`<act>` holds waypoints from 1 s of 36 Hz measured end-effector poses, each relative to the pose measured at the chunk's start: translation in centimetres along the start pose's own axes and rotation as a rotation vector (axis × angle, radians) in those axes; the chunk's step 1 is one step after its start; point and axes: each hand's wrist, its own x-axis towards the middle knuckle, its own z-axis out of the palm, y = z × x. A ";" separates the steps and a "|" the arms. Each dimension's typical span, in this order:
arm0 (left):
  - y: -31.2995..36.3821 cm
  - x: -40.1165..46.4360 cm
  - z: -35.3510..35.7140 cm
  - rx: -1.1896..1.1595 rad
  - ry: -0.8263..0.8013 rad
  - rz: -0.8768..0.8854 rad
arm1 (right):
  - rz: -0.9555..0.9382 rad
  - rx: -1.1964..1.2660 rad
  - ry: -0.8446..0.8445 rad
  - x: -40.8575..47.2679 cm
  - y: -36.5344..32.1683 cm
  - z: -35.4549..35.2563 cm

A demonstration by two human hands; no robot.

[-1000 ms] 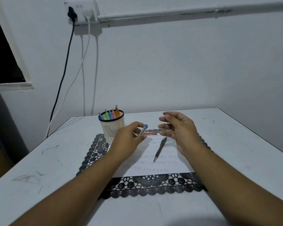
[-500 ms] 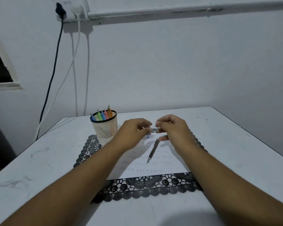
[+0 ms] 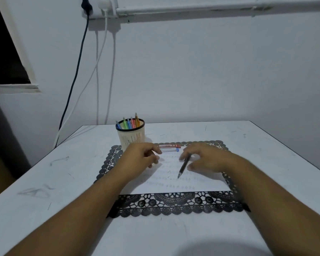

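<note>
Head view: mechanical pencil [image 3: 183, 166] lies slanted on the paper sheet [image 3: 201, 183], tip toward the sheet's near edge
Right grip [image 3: 209, 159]: arched over the pencil's upper end, likely to lift it, though I cannot tell if it is grasping
Left grip [image 3: 141, 157]: loosely curled, holding nothing, fingertips by the blue-capped lead tube [image 3: 169, 150], parked at the sheet's far edge

Cup [image 3: 130, 137] w/ coloured pens [image 3: 128, 123]; lace mat [image 3: 174, 202]; sheet [image 3: 174, 184] w/ faint rows, prob. writing.

The scuffed white table [image 3: 266, 154] bears a black lace mat [image 3: 174, 202], a pen cup [image 3: 131, 137] at its far-left corner.
</note>
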 end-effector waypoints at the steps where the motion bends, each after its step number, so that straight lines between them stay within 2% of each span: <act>1: -0.1 0.0 -0.1 -0.014 -0.015 -0.001 | 0.017 -0.009 -0.025 0.1 0.1 0.2; 8: -0.2 0.0 -0.7 -0.159 -0.028 0.001 | 0.000 -0.001 0.052 0.1 0.3 0.4; 14: -0.4 0.2 -0.9 -0.218 -0.005 -0.016 | -0.016 0.336 0.294 0.1 -0.3 -0.3; 21: -0.1 0.0 -0.8 -0.283 0.022 -0.061 | 0.111 0.820 0.222 0.0 -1.5 -0.4; 25: -0.1 0.0 -0.8 -0.342 0.037 -0.076 | 0.084 0.986 0.169 -0.2 -2.1 -0.6; 29: -0.2 0.1 -0.7 -0.421 0.035 -0.093 | 0.094 1.252 0.174 -0.1 -2.7 -0.8; 32: -0.4 0.2 -0.6 -0.482 0.028 -0.115 | 0.026 1.470 0.083 -0.2 -2.9 -0.9; 36: -0.6 0.3 -0.5 -0.551 0.002 -0.168 | -0.099 1.405 0.105 -0.3 -3.1 -0.8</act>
